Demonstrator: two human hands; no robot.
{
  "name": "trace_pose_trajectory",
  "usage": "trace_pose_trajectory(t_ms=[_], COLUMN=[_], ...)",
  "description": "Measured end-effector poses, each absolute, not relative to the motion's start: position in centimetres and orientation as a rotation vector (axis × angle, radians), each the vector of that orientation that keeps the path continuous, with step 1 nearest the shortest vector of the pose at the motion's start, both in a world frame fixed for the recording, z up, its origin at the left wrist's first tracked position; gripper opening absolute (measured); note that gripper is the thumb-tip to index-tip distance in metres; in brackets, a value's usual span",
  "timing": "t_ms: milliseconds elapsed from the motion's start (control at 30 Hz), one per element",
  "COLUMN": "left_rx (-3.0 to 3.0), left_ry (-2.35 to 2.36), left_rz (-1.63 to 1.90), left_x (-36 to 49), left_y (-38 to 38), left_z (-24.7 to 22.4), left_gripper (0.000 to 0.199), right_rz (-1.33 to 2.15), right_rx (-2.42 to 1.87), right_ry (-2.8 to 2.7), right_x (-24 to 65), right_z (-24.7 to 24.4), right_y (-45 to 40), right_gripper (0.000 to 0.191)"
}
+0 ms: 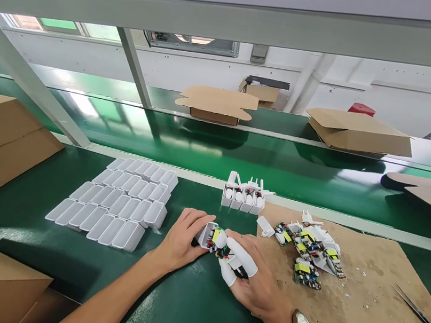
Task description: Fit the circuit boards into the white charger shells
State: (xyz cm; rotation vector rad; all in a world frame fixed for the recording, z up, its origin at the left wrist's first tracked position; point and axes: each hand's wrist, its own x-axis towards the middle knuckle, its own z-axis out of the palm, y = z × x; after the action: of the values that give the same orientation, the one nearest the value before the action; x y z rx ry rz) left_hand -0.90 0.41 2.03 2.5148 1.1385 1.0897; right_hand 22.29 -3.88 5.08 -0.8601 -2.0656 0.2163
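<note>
My left hand (187, 236) grips a small white plastic case (205, 234), its open end facing right. White finger covers are on some fingers of my right hand (250, 266), which holds a circuit board (218, 240) with yellow and white parts at the mouth of the case. Rows of empty white cases (120, 201) stand to the left. Behind my hands is a short row of filled white cases (243, 197) with white pieces sticking up. Several loose circuit boards (310, 246) lie piled on brown paper (374, 293) to the right.
Tweezers (419, 316) lie at the paper's right side. Cardboard boxes (3, 140) flank the green table (169, 306) on the left. A green conveyor (186, 143) runs behind, with open cartons (359, 133) beyond it. A grey metal beam (237, 16) crosses above.
</note>
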Motion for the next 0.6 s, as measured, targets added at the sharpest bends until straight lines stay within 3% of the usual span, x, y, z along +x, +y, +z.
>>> trace_pose_trajectory(t_ms=[600], left_rx=[2.623], left_ry=[1.125], left_rz=[1.145], left_x=[-0.75], left_y=[0.10], left_z=[2.06], left_gripper=[0.052], right_rz=[0.155], right_rx=[-0.898], right_ry=[-2.112], right_x=[21.95], right_z=[4.64], right_y=[-3.87], right_gripper=[0.064])
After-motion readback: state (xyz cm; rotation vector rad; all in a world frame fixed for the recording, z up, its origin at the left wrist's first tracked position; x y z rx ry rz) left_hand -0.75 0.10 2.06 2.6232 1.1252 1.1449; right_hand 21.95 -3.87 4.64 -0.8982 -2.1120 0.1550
